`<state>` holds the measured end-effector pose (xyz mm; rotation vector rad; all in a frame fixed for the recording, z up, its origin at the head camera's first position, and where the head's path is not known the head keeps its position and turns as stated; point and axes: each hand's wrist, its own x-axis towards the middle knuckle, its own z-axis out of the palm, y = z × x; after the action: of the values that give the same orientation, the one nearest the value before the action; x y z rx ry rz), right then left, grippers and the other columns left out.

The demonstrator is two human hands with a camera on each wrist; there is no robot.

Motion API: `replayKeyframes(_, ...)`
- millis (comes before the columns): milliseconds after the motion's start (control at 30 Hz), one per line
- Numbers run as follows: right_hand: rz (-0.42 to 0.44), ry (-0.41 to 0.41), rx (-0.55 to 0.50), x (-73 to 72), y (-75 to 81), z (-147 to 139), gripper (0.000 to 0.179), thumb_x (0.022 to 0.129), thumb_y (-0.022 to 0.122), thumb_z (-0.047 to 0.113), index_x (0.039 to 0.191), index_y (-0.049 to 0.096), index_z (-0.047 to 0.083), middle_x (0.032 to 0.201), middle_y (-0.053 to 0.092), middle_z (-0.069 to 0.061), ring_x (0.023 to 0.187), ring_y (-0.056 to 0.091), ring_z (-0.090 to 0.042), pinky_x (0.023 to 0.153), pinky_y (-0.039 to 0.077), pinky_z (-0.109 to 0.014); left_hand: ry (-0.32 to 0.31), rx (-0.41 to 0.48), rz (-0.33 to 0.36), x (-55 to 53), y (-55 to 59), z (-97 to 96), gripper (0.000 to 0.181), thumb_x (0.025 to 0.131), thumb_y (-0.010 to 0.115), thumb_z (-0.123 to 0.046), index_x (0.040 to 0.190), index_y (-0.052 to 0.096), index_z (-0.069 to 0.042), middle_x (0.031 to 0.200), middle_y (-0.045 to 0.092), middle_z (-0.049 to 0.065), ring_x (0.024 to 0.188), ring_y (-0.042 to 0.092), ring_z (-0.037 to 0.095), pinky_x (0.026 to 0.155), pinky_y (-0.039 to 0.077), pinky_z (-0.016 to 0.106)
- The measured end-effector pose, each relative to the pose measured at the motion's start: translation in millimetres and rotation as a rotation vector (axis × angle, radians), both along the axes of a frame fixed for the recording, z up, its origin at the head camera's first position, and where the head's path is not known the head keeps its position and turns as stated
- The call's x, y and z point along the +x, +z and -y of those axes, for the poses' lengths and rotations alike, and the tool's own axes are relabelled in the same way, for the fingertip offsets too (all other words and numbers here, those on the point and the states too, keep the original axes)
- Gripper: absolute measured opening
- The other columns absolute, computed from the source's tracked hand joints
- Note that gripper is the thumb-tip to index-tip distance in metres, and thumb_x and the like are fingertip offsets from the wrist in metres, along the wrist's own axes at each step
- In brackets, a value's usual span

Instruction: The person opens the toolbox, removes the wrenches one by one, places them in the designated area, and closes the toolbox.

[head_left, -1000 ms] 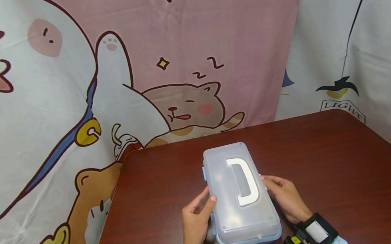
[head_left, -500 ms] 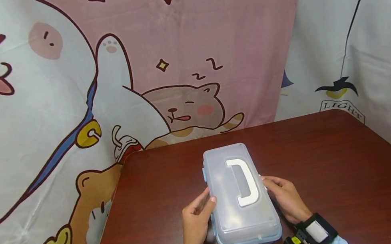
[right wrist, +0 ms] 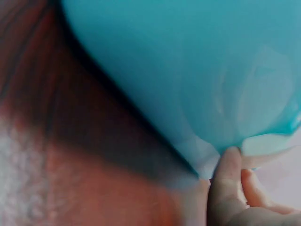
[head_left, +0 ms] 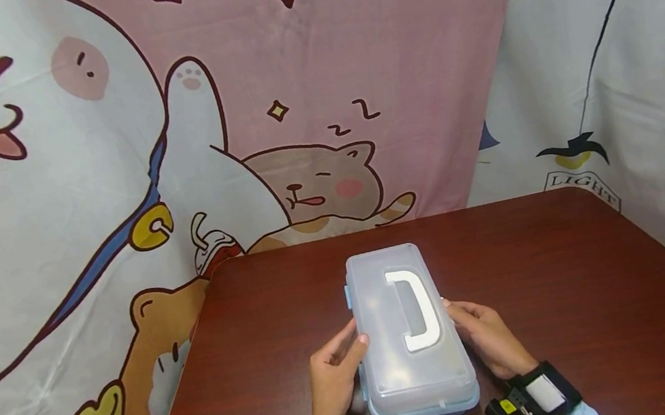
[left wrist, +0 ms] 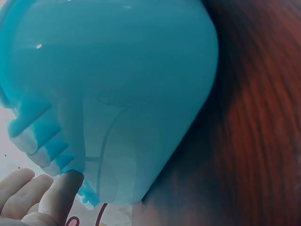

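A plastic storage box (head_left: pixel 389 358) with a frosted clear lid, pale blue base and white carry handle (head_left: pixel 430 309) sits lid-down on the table. My left hand (head_left: pixel 333 378) holds its left long side, thumb over the lid's edge. Blue hinge pieces (left wrist: pixel 42 134) show close to the left fingers (left wrist: pixel 61 195) in the left wrist view. On the opposite side, my right hand (head_left: pixel 489 337) holds the box with its fingertips at a white latch (right wrist: pixel 265 143). The right fingers (right wrist: pixel 228 183) reach up right under that latch. Through the translucent walls no contents can be made out.
A dark reddish-brown wooden table (head_left: pixel 561 263) carries the box, its back edge near the wall. Cartoon-printed cloth (head_left: pixel 339 49) hangs behind and to the left, and a white cloth (head_left: pixel 652 96) hangs on the right. A black wrist-worn camera (head_left: pixel 533 400) sits on the right wrist.
The right wrist has shifted slightly to the right while its fingertips stay at the box's side. The box and left hand keep their places; the lid stays closed.
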<state>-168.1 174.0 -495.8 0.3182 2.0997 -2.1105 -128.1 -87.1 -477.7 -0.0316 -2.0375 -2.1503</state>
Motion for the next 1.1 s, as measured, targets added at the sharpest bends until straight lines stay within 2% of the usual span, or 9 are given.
replayKeyframes(100, 0.008, 0.013, -0.003, -0.4, 1.6, -0.7, 0.07, 0.079, 0.068, 0.058, 0.12, 0.058, 0.002, 0.119, 0.061, -0.015, 0.105, 0.061, -0.026, 0.086, 0.051, -0.041, 0.001, 0.0, -0.002, 0.1, 0.0, -0.1, 0.042, 0.083, 0.074, -0.032, 0.12, 0.066, -0.014, 0.123, 0.063, 0.001, 0.117, 0.056, 0.016, 0.093, 0.046, 0.031)
replayKeyframes(300, -0.022, -0.025, -0.025, -0.2, -0.9, 2.7, 0.067, 0.081, 0.068, 0.055, 0.118, 0.06, -0.001, 0.117, 0.062, -0.015, 0.104, 0.061, -0.024, 0.085, 0.051, -0.037, 0.004, -0.01, 0.002, -0.6, -0.1, -0.2, 0.042, 0.083, 0.074, -0.033, 0.12, 0.066, -0.015, 0.123, 0.063, 0.0, 0.117, 0.057, 0.016, 0.092, 0.046, 0.031)
replayKeyframes(533, -0.029, -0.034, -0.045, -0.9, -4.3, 2.7, 0.065, 0.081, 0.068, 0.054, 0.116, 0.061, 0.0, 0.115, 0.062, -0.015, 0.102, 0.062, -0.026, 0.083, 0.052, -0.039, -0.014, 0.03, -0.034, -1.6, -4.2, -0.9, 0.041, 0.084, 0.073, -0.028, 0.12, 0.066, -0.01, 0.125, 0.062, 0.005, 0.121, 0.054, 0.019, 0.094, 0.045, 0.032)
replayKeyframes(1100, -0.044, -0.03, -0.084, -0.9, -6.8, 4.0, 0.065, 0.084, 0.067, 0.052, 0.118, 0.059, -0.002, 0.116, 0.061, -0.017, 0.101, 0.062, -0.027, 0.08, 0.053, -0.04, -0.013, 0.029, -0.018, -1.2, -2.6, -1.4, 0.04, 0.084, 0.073, -0.029, 0.12, 0.066, -0.012, 0.124, 0.063, 0.003, 0.12, 0.054, 0.018, 0.094, 0.045, 0.032)
